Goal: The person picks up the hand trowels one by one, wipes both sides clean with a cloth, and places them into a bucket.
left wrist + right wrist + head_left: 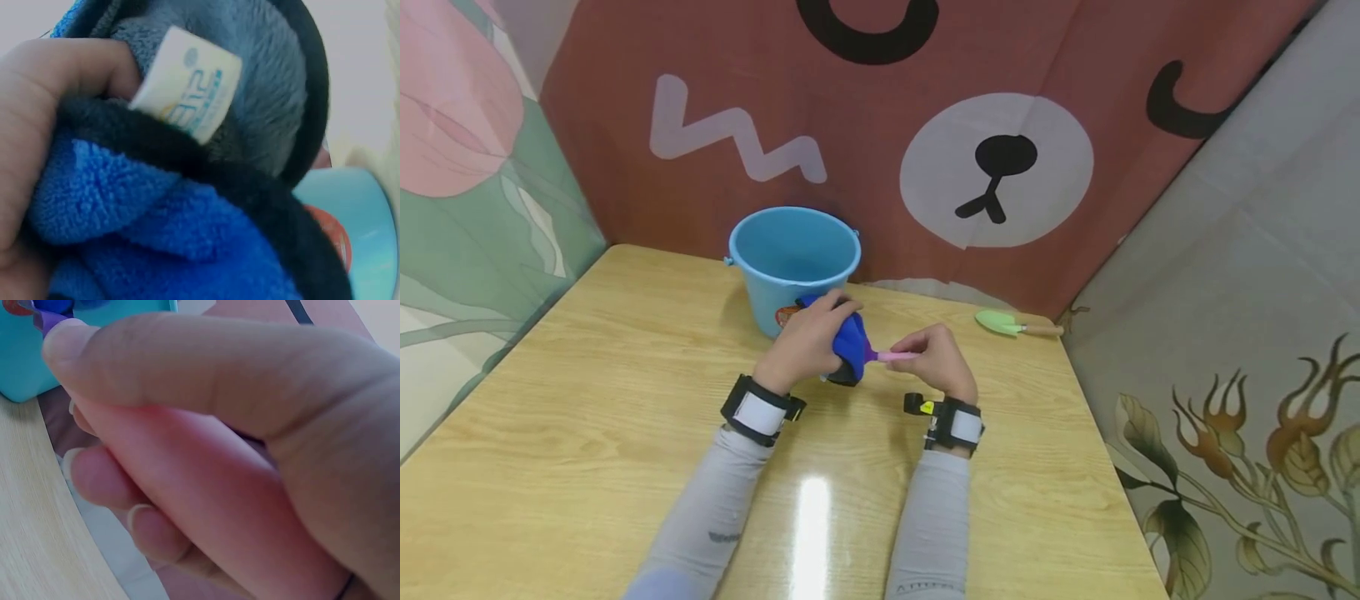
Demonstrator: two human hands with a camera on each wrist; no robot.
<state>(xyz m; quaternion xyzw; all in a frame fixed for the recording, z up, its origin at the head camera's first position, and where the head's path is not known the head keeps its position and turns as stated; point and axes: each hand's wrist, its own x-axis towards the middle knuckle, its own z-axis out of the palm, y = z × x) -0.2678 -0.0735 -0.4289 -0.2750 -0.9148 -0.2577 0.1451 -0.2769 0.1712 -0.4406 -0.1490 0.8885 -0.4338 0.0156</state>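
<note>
My left hand [806,340] grips a blue cleaning cloth [850,340], which has a grey plush side and a black edge. In the left wrist view the cloth [187,219] is bunched under the fingers and a white tag [190,87] stands out from it. My right hand [938,360] pinches the pink handle [898,356] of a small tool between thumb and fingers. The tool's purple neck [871,354] runs into the cloth, and its head is hidden there. Up close, the right wrist view shows the thumb lying along the pink handle [181,469].
Just behind the cloth, a light blue bucket [760,292] stands upright near the wall. A light green trowel [997,322] with a wooden handle lies at the back right of the wooden table [625,400]. A printed bear curtain [865,117] hangs behind.
</note>
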